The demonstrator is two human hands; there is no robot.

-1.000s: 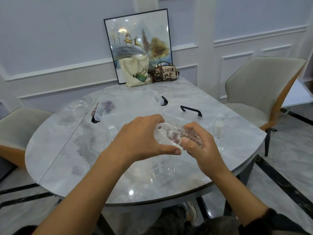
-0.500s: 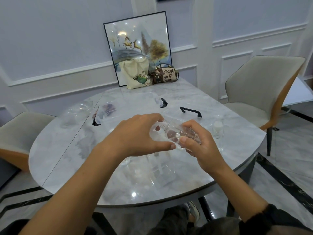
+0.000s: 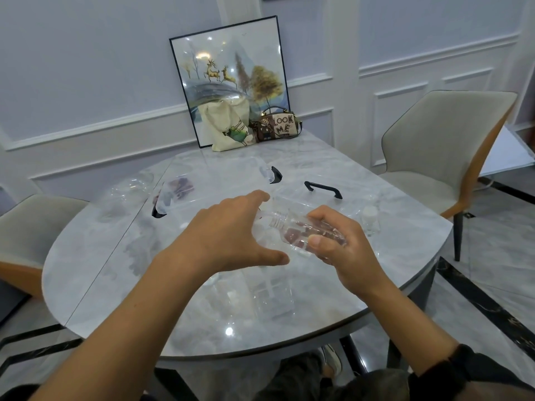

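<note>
Clearly the main risk sits with the small clear bottle (image 3: pixel 298 230), held just right of the frame's centre, above the marble surface (image 3: pixel 115 270). The right hand (image 3: pixel 341 250) grips its body, thumb in front and fingers curled over the top. The bottle lies almost on its side, with its threaded neck pointing left and showing no cap. Dark reddish pieces lie inside it, toward the gripped end. If the bottle tips any further toward the neck, those pieces could slide out and scatter over the surface.

The left hand (image 3: pixel 228 233) is spread wide, thumb stretched out below and fingers reaching past the neck. It holds nothing that can be seen. Since it neither cups the mouth nor steadies the bottle, it would probably catch little of a spill. A careless sweep could also knock the neck.

The grip is likely another weak point. Smooth plastic held by one hand can twist or slip.

Nearly everything nearby is transparent and hard to make out. A clear tray (image 3: pixel 275 299) lies below the hands, and a clear box with a black handle (image 3: pixel 322 189) stands just behind them. A little white-capped bottle (image 3: pixel 370 219) stands just beside the right hand, where it looks easy to knock over.
</note>
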